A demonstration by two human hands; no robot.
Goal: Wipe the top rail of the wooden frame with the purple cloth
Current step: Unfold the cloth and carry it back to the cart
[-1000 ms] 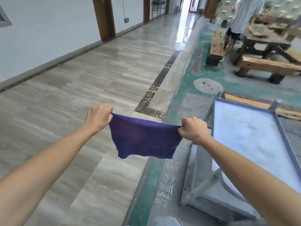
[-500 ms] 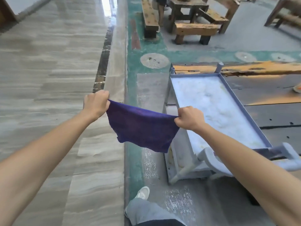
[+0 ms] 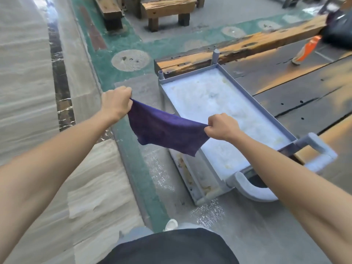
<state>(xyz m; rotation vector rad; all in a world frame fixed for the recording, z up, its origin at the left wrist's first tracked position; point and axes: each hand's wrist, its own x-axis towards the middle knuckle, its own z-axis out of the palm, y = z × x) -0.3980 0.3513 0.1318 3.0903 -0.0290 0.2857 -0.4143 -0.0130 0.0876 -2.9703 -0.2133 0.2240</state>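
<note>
A purple cloth [image 3: 167, 130] hangs stretched in the air between both my fists. My left hand [image 3: 116, 102] grips its left top corner and my right hand [image 3: 222, 126] grips its right top corner. The cloth's lower edge dangles over the near left side of a grey-white framed tray [image 3: 266, 109] that lies flat, with pipe-like handles at its near end. The cloth does not touch the tray. Beyond the tray's far end lies a long worn wooden beam [image 3: 247, 48] along the edge of a dark plank platform.
Dark wooden planks [image 3: 304, 96] spread to the right of the tray. Wooden benches [image 3: 167, 8] stand at the back. An orange-and-white shoe [image 3: 306, 49] and a dark bag [image 3: 339, 29] are at the far right. Pale tiled floor [image 3: 26, 92] runs on the left. My own shoe [image 3: 170, 224] shows below.
My view has swung right and down, bringing the tray and the wooden beam closer to the centre. Both hands still hold the cloth stretched, now over the tray's left edge.
</note>
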